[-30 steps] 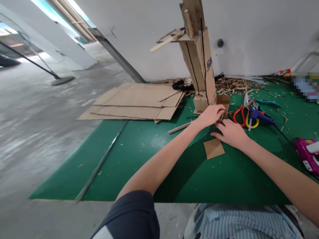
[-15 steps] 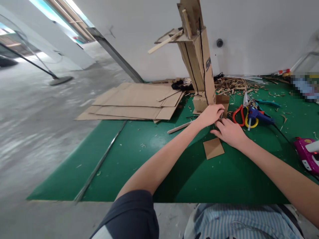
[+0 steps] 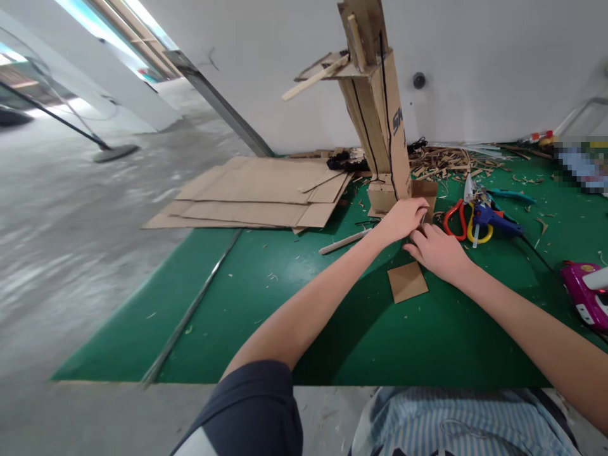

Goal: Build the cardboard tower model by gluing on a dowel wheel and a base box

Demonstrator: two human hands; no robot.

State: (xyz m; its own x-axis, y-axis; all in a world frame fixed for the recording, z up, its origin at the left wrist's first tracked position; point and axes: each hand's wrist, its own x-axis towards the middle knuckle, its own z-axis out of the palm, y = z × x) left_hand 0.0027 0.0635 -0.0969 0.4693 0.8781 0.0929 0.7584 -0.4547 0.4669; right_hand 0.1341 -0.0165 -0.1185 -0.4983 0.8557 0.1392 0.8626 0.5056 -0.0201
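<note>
Holding left hand (image 3: 401, 218) and right hand (image 3: 439, 252) curled close together before angular, upright cardboard tower (image 3: 398, 142), near flat cardboard square (image 3: 407, 283) on smooth green tabletop (image 3: 256, 304); cannot tell either grip's state, open or closed.

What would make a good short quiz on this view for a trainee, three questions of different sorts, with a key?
1. Which lies between the left hand and right hand and the near edge of the green table?
A) teal-handled tool
B) cardboard square
C) blue glue gun

2. True or false: the stacked cardboard sheets lie to the right of the tall cardboard structure in the picture.

3. Fill in the colour: to the right of the red loop handle lies a ____ loop handle.

Key: 1. B. 2. False; they lie to its left. 3. Yellow.
</note>
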